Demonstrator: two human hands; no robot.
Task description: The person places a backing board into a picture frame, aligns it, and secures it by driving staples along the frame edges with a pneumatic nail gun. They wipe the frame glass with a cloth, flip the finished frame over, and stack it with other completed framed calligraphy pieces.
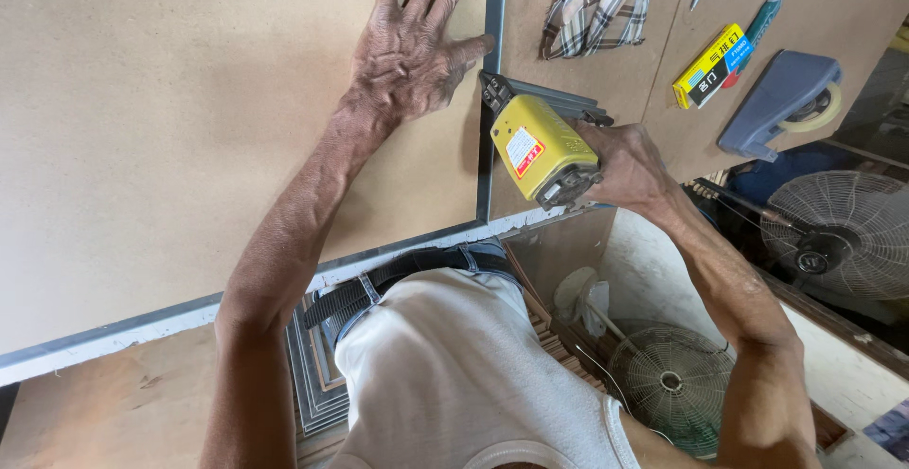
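Observation:
My left hand [412, 48] lies flat, fingers spread, on a tan fibreboard backing panel [170, 119] set in a thin grey frame [490, 100]; the thumb touches the frame's right rail. My right hand [630, 166] grips a yellow pneumatic nail gun [540, 147]. Its dark nose rests against that same rail, just right of my left thumb. The framed panel lies on a brown workbench [123, 403], its near corner close to my waist.
On the bench beyond the frame lie a plaid cloth [601, 0], a yellow box of staples [708, 67], a blue tape dispenser [781, 100], a utility knife [765, 15] and a pen. Two fan grilles [668, 384] stand on the floor at right.

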